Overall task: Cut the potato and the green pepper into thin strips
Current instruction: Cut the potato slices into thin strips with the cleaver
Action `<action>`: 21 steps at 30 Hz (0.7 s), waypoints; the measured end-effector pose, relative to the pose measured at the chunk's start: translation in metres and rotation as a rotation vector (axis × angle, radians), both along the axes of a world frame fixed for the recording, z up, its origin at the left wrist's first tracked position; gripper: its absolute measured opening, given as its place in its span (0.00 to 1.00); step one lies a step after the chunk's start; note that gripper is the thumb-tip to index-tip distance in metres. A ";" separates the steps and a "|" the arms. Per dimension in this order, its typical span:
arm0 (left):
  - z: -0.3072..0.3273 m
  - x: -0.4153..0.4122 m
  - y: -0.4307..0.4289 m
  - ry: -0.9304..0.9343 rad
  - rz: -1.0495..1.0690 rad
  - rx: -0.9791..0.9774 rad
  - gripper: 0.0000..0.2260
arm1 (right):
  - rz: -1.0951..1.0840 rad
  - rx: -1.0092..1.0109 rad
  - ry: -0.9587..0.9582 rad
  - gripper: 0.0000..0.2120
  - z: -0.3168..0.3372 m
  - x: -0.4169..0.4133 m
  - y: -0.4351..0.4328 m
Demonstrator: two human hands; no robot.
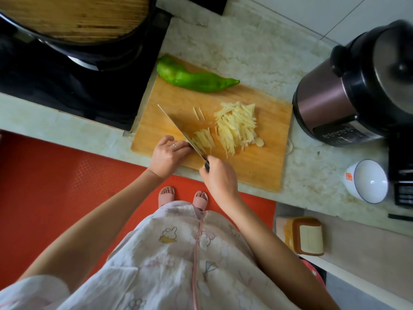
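Observation:
On the wooden cutting board (257, 171) lies a whole green pepper (192, 78) at the far edge. A large heap of pale potato strips (237, 125) sits in the board's middle, and a smaller bunch of strips (204, 139) lies right of the knife blade (176, 128). My right hand (220, 176) grips the knife's dark handle, the blade running diagonally away from me. My left hand (169, 154) rests with curled fingers against the blade's left side; whatever potato lies under the fingers is hidden.
A black stove (67, 90) with a lidded wok (78, 21) stands left of the board. A pressure cooker (357, 86) is at the right, with a white bowl (366, 181) in front of it. The counter edge runs just below the board.

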State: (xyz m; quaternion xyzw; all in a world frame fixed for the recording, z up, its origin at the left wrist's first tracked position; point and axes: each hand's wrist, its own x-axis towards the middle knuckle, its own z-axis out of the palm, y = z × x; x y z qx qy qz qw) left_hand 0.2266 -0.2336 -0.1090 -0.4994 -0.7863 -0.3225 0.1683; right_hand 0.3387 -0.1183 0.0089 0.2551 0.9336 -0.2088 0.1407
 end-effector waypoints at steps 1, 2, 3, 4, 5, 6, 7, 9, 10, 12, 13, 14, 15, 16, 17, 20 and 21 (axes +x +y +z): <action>0.000 -0.001 0.000 0.010 0.000 -0.004 0.08 | 0.000 0.001 0.008 0.11 0.001 0.002 0.000; 0.001 -0.001 0.000 0.014 0.002 -0.007 0.07 | -0.004 0.004 0.010 0.13 0.002 0.006 0.001; 0.001 -0.002 0.000 0.017 0.006 -0.010 0.07 | -0.012 0.006 0.007 0.14 0.003 0.011 0.001; 0.001 -0.002 0.000 0.021 0.010 -0.012 0.06 | -0.022 0.005 0.001 0.15 0.002 0.015 0.001; 0.001 -0.002 0.000 0.020 0.014 -0.012 0.05 | -0.032 0.001 -0.011 0.15 0.002 0.016 0.000; 0.000 0.000 -0.001 0.014 0.010 -0.008 0.05 | -0.042 -0.005 -0.025 0.13 0.001 0.016 0.000; -0.001 0.001 -0.001 0.008 0.006 -0.004 0.05 | -0.048 -0.012 -0.030 0.12 0.001 0.012 0.000; -0.002 0.002 -0.002 0.000 0.005 -0.001 0.05 | -0.030 -0.014 -0.021 0.10 0.000 0.002 -0.001; -0.002 0.002 -0.001 0.000 0.003 -0.002 0.05 | -0.020 -0.011 -0.011 0.10 0.001 -0.001 -0.001; -0.002 0.002 -0.001 0.003 0.001 -0.002 0.05 | -0.017 -0.008 0.006 0.10 0.004 0.002 0.002; -0.002 0.002 -0.002 0.008 0.011 -0.003 0.05 | -0.018 -0.005 0.003 0.10 0.004 0.006 0.003; 0.000 0.002 -0.002 0.014 0.023 -0.005 0.05 | -0.018 0.002 -0.008 0.10 0.004 0.009 0.003; 0.001 0.002 -0.002 0.019 0.031 -0.007 0.06 | -0.016 0.007 -0.020 0.10 0.004 0.010 0.004; 0.002 0.002 -0.002 0.024 0.035 -0.009 0.06 | -0.012 0.005 -0.027 0.09 0.004 0.009 0.003; 0.002 0.002 -0.003 0.024 0.035 -0.011 0.06 | -0.008 -0.001 -0.025 0.09 0.003 0.006 0.002; 0.000 0.004 -0.002 0.010 0.035 -0.021 0.05 | 0.008 -0.006 0.002 0.10 0.003 -0.003 0.002; 0.000 0.004 -0.002 0.007 0.034 -0.021 0.05 | 0.008 -0.007 0.008 0.10 0.004 -0.002 0.003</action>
